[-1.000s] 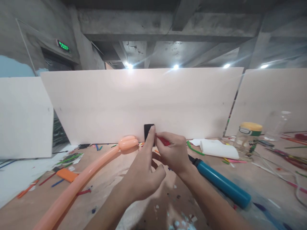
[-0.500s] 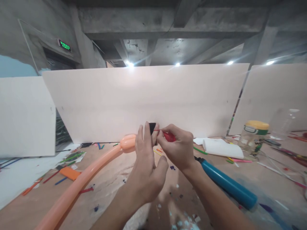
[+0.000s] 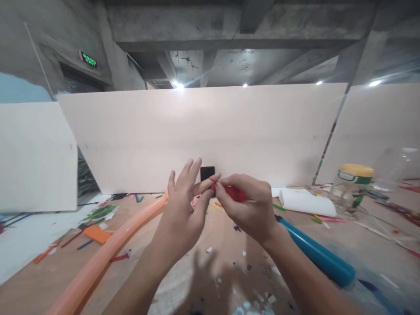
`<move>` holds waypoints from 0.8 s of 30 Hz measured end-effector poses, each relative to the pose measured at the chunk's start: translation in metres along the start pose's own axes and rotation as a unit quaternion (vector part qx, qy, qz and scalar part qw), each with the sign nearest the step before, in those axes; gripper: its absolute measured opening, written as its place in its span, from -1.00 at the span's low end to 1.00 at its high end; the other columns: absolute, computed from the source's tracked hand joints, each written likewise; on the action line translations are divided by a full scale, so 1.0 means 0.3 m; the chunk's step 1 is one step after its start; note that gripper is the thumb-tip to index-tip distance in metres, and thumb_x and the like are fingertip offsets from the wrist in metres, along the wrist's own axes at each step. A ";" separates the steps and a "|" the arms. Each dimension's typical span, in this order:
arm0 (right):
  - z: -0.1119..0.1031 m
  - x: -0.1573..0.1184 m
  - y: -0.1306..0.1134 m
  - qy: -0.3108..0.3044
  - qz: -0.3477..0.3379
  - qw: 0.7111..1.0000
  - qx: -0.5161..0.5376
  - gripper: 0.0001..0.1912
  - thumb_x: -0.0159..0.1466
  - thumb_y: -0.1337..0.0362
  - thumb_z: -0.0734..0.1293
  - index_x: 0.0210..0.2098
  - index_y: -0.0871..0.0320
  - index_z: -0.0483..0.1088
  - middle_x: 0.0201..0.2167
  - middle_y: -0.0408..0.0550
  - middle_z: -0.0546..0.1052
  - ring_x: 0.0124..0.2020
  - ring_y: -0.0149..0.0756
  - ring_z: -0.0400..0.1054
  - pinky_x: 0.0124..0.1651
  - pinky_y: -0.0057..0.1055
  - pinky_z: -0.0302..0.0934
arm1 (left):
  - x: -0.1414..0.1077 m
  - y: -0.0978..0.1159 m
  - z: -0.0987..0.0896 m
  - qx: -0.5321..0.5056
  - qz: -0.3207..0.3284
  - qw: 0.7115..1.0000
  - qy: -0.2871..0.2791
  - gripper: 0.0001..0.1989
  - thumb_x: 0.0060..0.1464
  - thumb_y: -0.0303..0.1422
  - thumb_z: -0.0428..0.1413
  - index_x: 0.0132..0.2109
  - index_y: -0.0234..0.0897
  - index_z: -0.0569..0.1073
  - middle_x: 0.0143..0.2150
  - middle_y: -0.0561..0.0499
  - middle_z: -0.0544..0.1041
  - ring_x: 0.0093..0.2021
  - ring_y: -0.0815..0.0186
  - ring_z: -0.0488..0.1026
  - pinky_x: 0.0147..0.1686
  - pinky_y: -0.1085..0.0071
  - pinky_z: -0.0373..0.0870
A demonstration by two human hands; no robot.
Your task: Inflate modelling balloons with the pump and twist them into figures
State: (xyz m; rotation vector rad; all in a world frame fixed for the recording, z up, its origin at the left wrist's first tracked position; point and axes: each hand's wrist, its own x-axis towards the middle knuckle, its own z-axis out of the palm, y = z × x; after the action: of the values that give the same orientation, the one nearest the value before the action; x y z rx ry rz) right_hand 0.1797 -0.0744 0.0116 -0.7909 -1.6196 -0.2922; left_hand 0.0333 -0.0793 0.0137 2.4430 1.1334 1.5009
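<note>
A small red balloon (image 3: 236, 193) sits in my right hand (image 3: 252, 205), partly hidden by the curled fingers. Thumb and index finger of that hand pinch its thin neck, which loops round the index fingertip of my left hand (image 3: 182, 214). My left thumb presses near the red neck, while the other left fingers are raised and spread. Behind the left hand, a long peach-orange balloon (image 3: 123, 234) runs down to the lower left, its far end hidden. A black phone (image 3: 207, 172) leans upright against the white board just beyond my fingers.
A blue hand pump (image 3: 320, 251) lies by my right forearm. Farther right are a white paper roll (image 3: 305, 202) and a yellow-lidded jar (image 3: 352, 188). An orange piece (image 3: 96, 234) and balloon scraps litter the table (image 3: 144, 258). A white board (image 3: 197, 131) stands across the back.
My left hand has shifted left and turned, its thumb coming up to the index finger. The red neck now loops round the left index fingertip; more of the phone shows.
</note>
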 end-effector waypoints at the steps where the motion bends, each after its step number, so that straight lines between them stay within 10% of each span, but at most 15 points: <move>1: -0.004 0.000 -0.005 -0.003 -0.004 1.000 0.006 -0.86 0.16 0.37 0.29 -0.54 0.17 0.38 -0.67 -0.19 0.37 -0.62 -0.46 0.14 -0.50 -0.47 0.05 | 0.000 0.002 -0.006 0.013 0.008 1.000 0.012 -0.46 0.21 -0.34 -0.05 0.28 -0.15 -0.03 -0.02 0.02 0.52 0.30 0.29 0.01 0.28 0.02 -0.27; 14: 0.028 -0.011 -0.056 -0.003 -0.050 0.998 -0.031 -0.85 0.17 0.41 0.28 -0.53 0.18 0.38 -0.67 -0.20 0.32 -0.63 -0.49 0.12 -0.48 -0.48 0.04 | 0.001 -0.001 0.023 0.055 -0.006 0.983 0.174 -0.61 0.09 -0.43 0.05 0.09 -0.18 0.32 -0.18 0.04 0.60 0.20 0.21 0.22 0.24 0.00 -0.05; 24: 0.055 -0.005 -0.042 -0.008 -0.073 0.995 -0.065 -0.82 0.20 0.41 0.25 -0.51 0.18 0.42 -0.69 -0.18 0.34 -0.62 -0.45 0.10 -0.45 -0.45 0.02 | 0.018 0.002 0.061 -0.156 -0.101 0.960 0.212 -0.67 0.09 -0.40 0.09 0.04 -0.16 0.40 -0.23 0.05 0.61 -0.07 0.28 0.49 -0.08 0.35 0.46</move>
State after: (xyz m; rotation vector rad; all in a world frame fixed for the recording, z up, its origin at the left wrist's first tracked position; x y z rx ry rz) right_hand 0.1591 -0.0744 0.0096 -0.7766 -1.6898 -0.5001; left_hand 0.0495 -0.0707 0.0085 1.7955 1.0578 2.0096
